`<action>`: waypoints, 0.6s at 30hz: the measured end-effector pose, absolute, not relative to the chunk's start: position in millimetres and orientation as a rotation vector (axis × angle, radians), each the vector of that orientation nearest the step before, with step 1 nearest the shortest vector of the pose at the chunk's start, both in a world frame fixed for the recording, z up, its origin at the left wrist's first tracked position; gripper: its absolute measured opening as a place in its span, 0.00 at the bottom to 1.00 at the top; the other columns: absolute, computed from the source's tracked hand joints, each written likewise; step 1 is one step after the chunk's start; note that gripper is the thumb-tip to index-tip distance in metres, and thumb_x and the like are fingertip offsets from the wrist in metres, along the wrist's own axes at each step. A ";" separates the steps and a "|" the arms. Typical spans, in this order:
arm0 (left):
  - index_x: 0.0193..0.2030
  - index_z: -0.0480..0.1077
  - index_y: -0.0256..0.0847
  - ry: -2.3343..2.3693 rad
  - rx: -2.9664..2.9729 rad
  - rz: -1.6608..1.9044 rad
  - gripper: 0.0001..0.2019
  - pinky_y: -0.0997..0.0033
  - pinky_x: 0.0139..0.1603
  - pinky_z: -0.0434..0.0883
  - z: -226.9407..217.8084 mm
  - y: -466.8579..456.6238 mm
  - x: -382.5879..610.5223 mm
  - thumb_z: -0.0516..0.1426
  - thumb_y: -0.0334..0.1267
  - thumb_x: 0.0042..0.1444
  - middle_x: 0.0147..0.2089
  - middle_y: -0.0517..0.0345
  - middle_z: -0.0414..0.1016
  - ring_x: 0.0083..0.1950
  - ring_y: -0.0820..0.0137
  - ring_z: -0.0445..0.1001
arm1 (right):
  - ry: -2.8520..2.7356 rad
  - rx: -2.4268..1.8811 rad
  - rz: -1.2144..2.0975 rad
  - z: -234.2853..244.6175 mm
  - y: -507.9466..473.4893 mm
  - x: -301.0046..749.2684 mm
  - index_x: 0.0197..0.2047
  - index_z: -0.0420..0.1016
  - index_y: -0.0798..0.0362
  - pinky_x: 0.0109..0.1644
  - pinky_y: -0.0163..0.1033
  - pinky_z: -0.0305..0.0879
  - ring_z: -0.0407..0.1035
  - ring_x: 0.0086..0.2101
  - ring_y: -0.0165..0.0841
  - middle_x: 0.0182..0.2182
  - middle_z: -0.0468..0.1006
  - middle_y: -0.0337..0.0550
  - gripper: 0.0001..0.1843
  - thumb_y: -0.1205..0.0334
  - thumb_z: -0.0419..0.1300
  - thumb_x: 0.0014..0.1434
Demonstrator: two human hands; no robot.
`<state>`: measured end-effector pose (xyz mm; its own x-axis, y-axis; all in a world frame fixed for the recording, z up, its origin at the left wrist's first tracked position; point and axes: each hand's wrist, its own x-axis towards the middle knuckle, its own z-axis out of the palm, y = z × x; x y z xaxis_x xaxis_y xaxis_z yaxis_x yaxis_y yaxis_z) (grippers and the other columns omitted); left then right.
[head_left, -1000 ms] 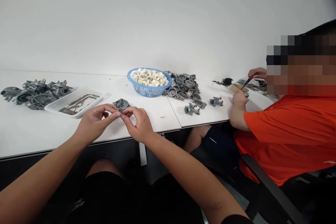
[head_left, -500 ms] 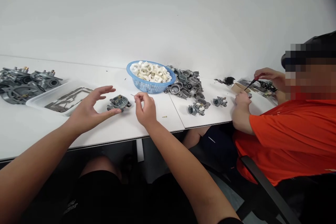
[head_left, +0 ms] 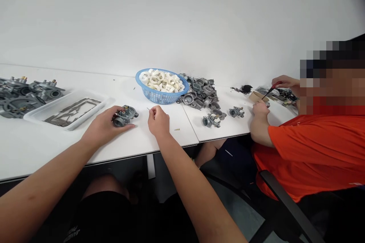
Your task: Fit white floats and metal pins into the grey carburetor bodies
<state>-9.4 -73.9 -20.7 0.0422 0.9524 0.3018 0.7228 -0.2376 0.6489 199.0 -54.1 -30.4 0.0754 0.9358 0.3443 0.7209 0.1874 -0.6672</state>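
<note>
A little left of the middle of the frame, the left hand [head_left: 104, 127] lies low on the white worktop [head_left: 28, 144] with its fingers curled around a small metal part [head_left: 125, 114]. The part sits on the worktop and is tipped on its side. Just to the right of it, the right hand [head_left: 158, 121] rests near the front edge. Its thumb and first finger are pressed together and pinch a thin pin [head_left: 148, 109]. The pin pokes up and to the left, toward the part, but does not touch it. So the work looks about half done: both hands have their things, and the pin and the part are not joined yet. Both arms reach in from the bottom of the frame, the left from the lower left corner. A tiny brass bit [head_left: 176, 129] lies loose right of the right hand. Behind the hands stands a blue basket [head_left: 161, 98] full of white rings [head_left: 162, 79], with a pile of grey parts [head_left: 201, 93] beside it. At the left there is a clear tray [head_left: 37, 112] of thin grey strips, and bigger metal parts [head_left: 25, 93] lie in the far left of the frame. At the right, another person in an orange shirt [head_left: 313, 152] holds a small screwdriver [head_left: 269, 90] over their own bits.
</note>
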 end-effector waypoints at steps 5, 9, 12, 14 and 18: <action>0.49 0.66 0.47 1.877 2.076 0.951 0.34 0.58 0.39 0.74 -15.5 -83.7 -5.7 0.66 0.69 0.45 0.43 0.49 0.82 0.44 0.49 0.81 | -1.831 -1.671 0.287 -28.8 -55.9 195.3 0.39 0.74 0.51 0.55 0.48 0.59 0.74 0.45 0.40 0.42 0.82 0.44 0.06 0.64 0.56 0.67; 0.54 0.64 0.42 1.952 2.099 0.834 0.40 0.57 0.39 0.72 -11.0 -88.7 -5.3 0.63 0.72 0.46 0.46 0.42 0.82 0.47 0.44 0.81 | -1.877 -1.700 0.253 -25.9 -59.0 193.8 0.36 0.77 0.51 0.56 0.47 0.59 0.73 0.47 0.40 0.42 0.81 0.45 0.06 0.61 0.60 0.65; 0.56 0.64 0.42 1.934 2.118 0.793 0.42 0.57 0.40 0.71 -8.0 -92.7 -7.3 0.62 0.74 0.46 0.45 0.42 0.82 0.48 0.43 0.81 | -1.855 -1.732 0.260 -22.8 -62.2 195.7 0.36 0.79 0.50 0.54 0.45 0.61 0.73 0.46 0.38 0.43 0.81 0.43 0.07 0.58 0.63 0.63; 0.55 0.65 0.43 1.921 2.122 0.792 0.41 0.57 0.39 0.71 -6.8 -97.0 -9.9 0.61 0.74 0.46 0.44 0.44 0.82 0.46 0.44 0.81 | -1.840 -1.751 0.270 -21.1 -65.6 197.7 0.39 0.80 0.49 0.54 0.43 0.63 0.73 0.46 0.38 0.44 0.82 0.43 0.07 0.55 0.64 0.63; 0.55 0.67 0.44 1.888 2.101 0.810 0.36 0.59 0.39 0.71 -6.2 -110.4 -17.1 0.57 0.72 0.54 0.43 0.47 0.82 0.44 0.49 0.81 | -1.766 -1.817 0.243 -21.2 -78.8 201.3 0.50 0.78 0.51 0.59 0.45 0.63 0.70 0.54 0.42 0.52 0.79 0.48 0.15 0.53 0.65 0.62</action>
<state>-17.1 -110.4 -6.2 0.0324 0.9649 0.2606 0.8538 -0.1623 0.4947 201.3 -78.8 -21.2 0.1037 0.9587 0.2649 0.8515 0.0520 -0.5217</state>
